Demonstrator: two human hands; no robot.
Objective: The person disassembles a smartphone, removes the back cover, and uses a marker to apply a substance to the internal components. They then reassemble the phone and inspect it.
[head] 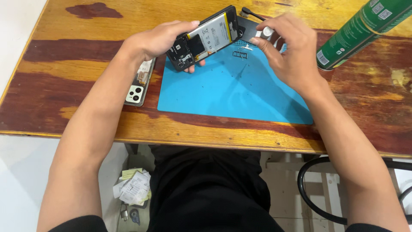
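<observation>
While an opened black smartphone with its back cover off and white battery exposed (206, 38) is held tilted above the bench, the person's left hand (156, 41) grips it by the lower end, fingers wrapped underneath. The right hand (288, 47) hovers just beside the phone's far end, fingertips pinched around a small white round object (267, 31); what it is cannot be told. The work looks to be mid-disassembly, with the internals under inspection; any next touch on the bare board would call for a light, steady approach from the right.

Below the hands lies a blue rectangular silicone work mat (231, 92), dotted with tiny dark specks, with a small metal card tray (241, 52) near its top edge. A detached silver rear cover with a camera cluster (138, 86) rests left of the mat on the worn, red-stained wooden table (64, 64). A green spray can (362, 32) leans in at upper right. Crumpled papers (134, 187) sit on the floor beneath.
</observation>
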